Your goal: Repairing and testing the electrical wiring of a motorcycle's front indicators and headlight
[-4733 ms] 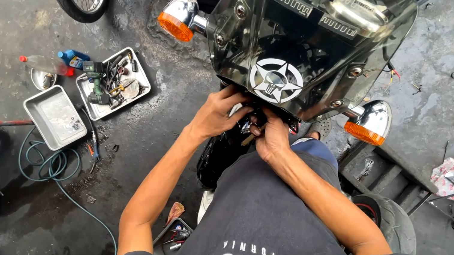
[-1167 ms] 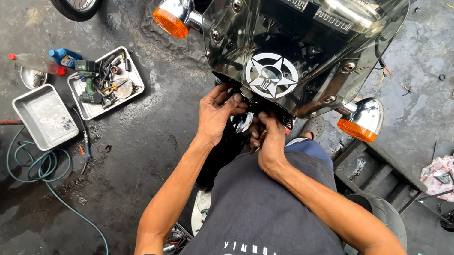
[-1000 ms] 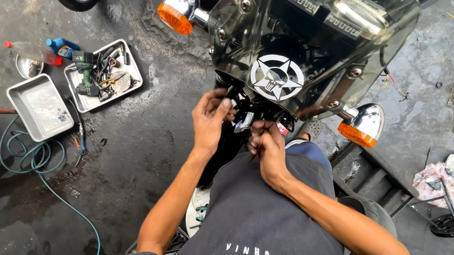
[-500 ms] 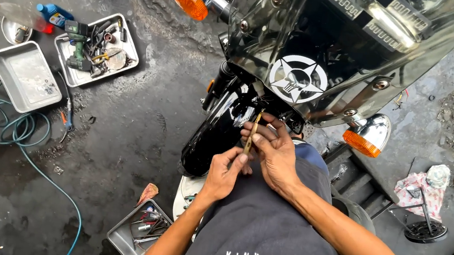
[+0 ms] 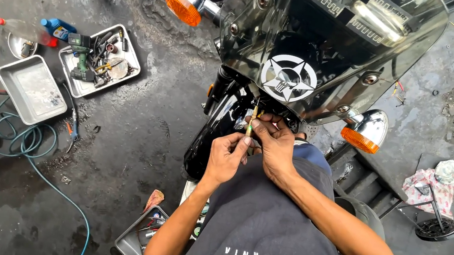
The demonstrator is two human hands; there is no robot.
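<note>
Two hands, left hand (image 5: 226, 159) and right hand (image 5: 273, 147), pinch one thin tool (image 5: 252, 120) (upright).

The wet grey floor (image 5: 135, 131) holds two metal trays side by side: one tray of tools (image 5: 101, 59) and one bare tray (image 5: 31, 89). A green hose (image 5: 24, 144) curls near them. A rag (image 5: 430, 184) lies far off by the motorbike (image 5: 311, 56).

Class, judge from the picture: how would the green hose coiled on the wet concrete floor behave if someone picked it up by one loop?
The green coiled hose would probably flop: its loops lie loose and uneven. It looks light for its length, being thin. Lying on wet concrete, it may feel slippery.
</note>
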